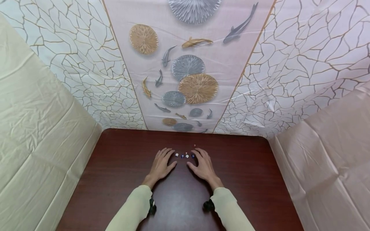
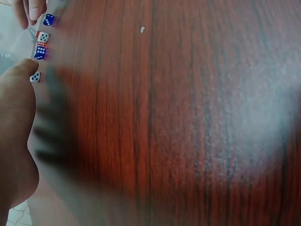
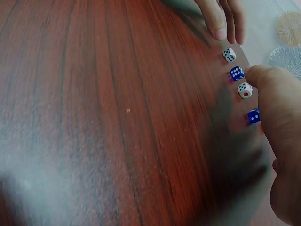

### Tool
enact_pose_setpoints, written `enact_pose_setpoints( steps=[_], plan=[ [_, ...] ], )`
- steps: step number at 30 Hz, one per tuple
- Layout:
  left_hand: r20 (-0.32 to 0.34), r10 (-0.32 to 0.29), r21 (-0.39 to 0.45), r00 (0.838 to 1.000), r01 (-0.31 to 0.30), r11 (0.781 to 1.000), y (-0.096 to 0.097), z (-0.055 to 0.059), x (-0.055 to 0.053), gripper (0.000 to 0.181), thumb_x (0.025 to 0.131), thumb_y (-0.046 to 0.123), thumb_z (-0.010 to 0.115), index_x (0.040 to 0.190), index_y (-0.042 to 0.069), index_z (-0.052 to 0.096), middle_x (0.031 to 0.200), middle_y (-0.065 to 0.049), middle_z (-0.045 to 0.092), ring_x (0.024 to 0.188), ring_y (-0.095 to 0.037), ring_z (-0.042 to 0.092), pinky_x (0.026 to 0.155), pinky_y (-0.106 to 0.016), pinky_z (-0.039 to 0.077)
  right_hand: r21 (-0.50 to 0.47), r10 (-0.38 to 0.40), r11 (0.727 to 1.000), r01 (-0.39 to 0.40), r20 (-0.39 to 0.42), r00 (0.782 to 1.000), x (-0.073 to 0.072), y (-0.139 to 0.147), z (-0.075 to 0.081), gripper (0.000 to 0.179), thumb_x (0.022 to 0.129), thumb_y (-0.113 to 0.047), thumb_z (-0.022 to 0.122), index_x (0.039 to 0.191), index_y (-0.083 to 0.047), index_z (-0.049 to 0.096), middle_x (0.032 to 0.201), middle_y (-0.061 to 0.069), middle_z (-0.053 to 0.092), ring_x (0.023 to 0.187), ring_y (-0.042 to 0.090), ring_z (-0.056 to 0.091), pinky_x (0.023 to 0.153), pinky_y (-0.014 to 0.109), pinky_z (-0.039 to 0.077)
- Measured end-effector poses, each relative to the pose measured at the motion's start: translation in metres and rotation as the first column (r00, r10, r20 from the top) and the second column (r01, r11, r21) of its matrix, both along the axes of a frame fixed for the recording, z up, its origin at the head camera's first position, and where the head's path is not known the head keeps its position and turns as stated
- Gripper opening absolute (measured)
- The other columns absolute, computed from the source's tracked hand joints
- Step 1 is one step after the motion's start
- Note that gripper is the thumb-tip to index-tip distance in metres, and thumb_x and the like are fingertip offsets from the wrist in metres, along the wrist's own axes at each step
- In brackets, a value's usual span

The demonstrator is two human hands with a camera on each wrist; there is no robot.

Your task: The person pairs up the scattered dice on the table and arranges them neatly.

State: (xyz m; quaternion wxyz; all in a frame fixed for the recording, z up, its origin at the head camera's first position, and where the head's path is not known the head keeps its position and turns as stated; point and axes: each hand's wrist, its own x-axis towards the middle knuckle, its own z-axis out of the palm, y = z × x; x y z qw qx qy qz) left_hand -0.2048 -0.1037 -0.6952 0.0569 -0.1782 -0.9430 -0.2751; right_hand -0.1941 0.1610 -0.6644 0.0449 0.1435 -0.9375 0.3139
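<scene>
Several small dice lie in a loose row on the table between the two hands. A white die [image 1: 177, 155] is nearest my left hand [image 1: 162, 164], with a blue die [image 1: 182, 156] beside it. Further right come another white die [image 1: 187, 156] and a second blue die [image 1: 193, 156], close by the fingers of my right hand [image 1: 204, 165]. A red die [image 1: 195, 145] sits farther back, beyond the right fingertips. Both hands rest low over the table, fingers spread and gently bent, thumbs pointing inward. Neither palm holds anything. In the left wrist view a red die [image 2: 41, 44] shows partly behind the others.
The dark red-brown wooden table [image 1: 121, 179] ends at a back edge just past the dice. Behind it hangs a patterned cloth [image 1: 188, 112] with fish and discs. Plain beige cloth [image 1: 43, 138] walls the left side, and similar cloth [image 1: 326, 166] the right.
</scene>
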Motion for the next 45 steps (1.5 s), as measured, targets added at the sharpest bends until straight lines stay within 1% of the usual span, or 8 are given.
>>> enact_pose_setpoints(
  steps=[7, 12, 18, 25, 30, 37, 41, 45],
  plan=[
    [0.010, -0.010, 0.039, 1.000, 0.010, 0.999, 0.002, -0.005, -0.002, 0.057, 0.109, 0.035, 0.075, 0.159, 0.010, 0.062, 0.165, -0.017, 0.062, 0.163, -0.043, 0.049, 0.138, -0.065, 0.032, -0.024, -0.009, 1.000, 0.010, 0.034, 0.999, -0.003, -0.006, 0.001, 0.059, 0.103, -0.034, 0.084, 0.154, -0.009, 0.067, 0.168, 0.020, 0.056, 0.160, 0.046, 0.047, 0.131, 0.071, 0.038],
    [0.000, -0.008, 0.049, 1.000, 0.008, 0.999, 0.005, -0.003, -0.003, 0.053, 0.109, 0.030, 0.076, 0.156, 0.008, 0.065, 0.163, -0.018, 0.064, 0.161, -0.042, 0.051, 0.137, -0.065, 0.034, -0.014, -0.022, 1.000, 0.022, 0.016, 1.000, -0.007, -0.009, 0.000, 0.048, 0.103, -0.030, 0.085, 0.145, -0.008, 0.073, 0.162, 0.019, 0.061, 0.156, 0.045, 0.051, 0.128, 0.068, 0.042],
    [-0.040, 0.009, 0.038, 0.999, -0.007, 0.999, 0.010, 0.000, -0.007, 0.044, 0.109, 0.027, 0.077, 0.149, 0.008, 0.071, 0.155, -0.015, 0.070, 0.153, -0.040, 0.060, 0.134, -0.065, 0.040, 0.010, -0.049, 0.999, 0.049, -0.016, 0.999, -0.012, -0.012, -0.004, 0.037, 0.102, -0.027, 0.086, 0.133, -0.008, 0.079, 0.150, 0.018, 0.069, 0.148, 0.043, 0.058, 0.125, 0.065, 0.046],
    [-0.103, 0.040, 0.066, 0.994, -0.033, 0.997, 0.015, -0.003, -0.011, 0.037, 0.106, 0.023, 0.081, 0.139, 0.007, 0.076, 0.141, -0.013, 0.075, 0.138, -0.037, 0.067, 0.125, -0.064, 0.048, 0.024, -0.054, 0.998, 0.056, -0.066, 0.996, -0.013, -0.015, -0.005, 0.028, 0.099, -0.023, 0.089, 0.122, -0.007, 0.083, 0.137, 0.016, 0.073, 0.136, 0.042, 0.063, 0.118, 0.065, 0.049],
    [-0.092, 0.073, 0.091, 0.993, -0.064, 0.994, 0.017, -0.003, -0.013, 0.034, 0.105, 0.023, 0.082, 0.136, 0.010, 0.078, 0.139, -0.012, 0.076, 0.139, -0.038, 0.067, 0.123, -0.065, 0.049, 0.042, -0.069, 0.997, 0.072, -0.069, 0.995, -0.014, -0.017, -0.009, 0.026, 0.099, -0.023, 0.090, 0.120, -0.008, 0.084, 0.135, 0.014, 0.073, 0.135, 0.041, 0.063, 0.118, 0.066, 0.048],
    [-0.030, 0.102, 0.153, 0.994, -0.096, 0.984, 0.020, -0.003, -0.013, 0.032, 0.104, 0.021, 0.083, 0.135, 0.010, 0.079, 0.142, -0.013, 0.074, 0.141, -0.042, 0.064, 0.127, -0.069, 0.042, 0.030, -0.105, 0.994, 0.107, -0.054, 0.993, -0.016, -0.021, -0.015, 0.025, 0.099, -0.024, 0.090, 0.118, -0.009, 0.084, 0.133, 0.014, 0.071, 0.136, 0.040, 0.061, 0.122, 0.063, 0.046],
    [-0.007, 0.111, 0.176, 0.994, -0.108, 0.978, 0.021, -0.004, -0.014, 0.029, 0.105, 0.020, 0.083, 0.132, 0.010, 0.081, 0.143, -0.012, 0.074, 0.142, -0.041, 0.063, 0.129, -0.068, 0.040, 0.025, -0.113, 0.993, 0.115, -0.082, 0.990, -0.015, -0.023, -0.015, 0.023, 0.098, -0.022, 0.091, 0.115, -0.008, 0.084, 0.129, 0.014, 0.071, 0.134, 0.041, 0.061, 0.120, 0.064, 0.046],
    [0.018, 0.115, 0.190, 0.993, -0.117, 0.975, 0.022, -0.005, -0.014, 0.026, 0.105, 0.019, 0.082, 0.130, 0.010, 0.081, 0.144, -0.012, 0.073, 0.143, -0.041, 0.062, 0.130, -0.068, 0.038, 0.023, -0.119, 0.992, 0.121, -0.072, 0.990, -0.014, -0.025, -0.012, 0.023, 0.099, -0.022, 0.090, 0.115, -0.007, 0.084, 0.131, 0.015, 0.071, 0.135, 0.041, 0.060, 0.122, 0.063, 0.045]
  ],
)
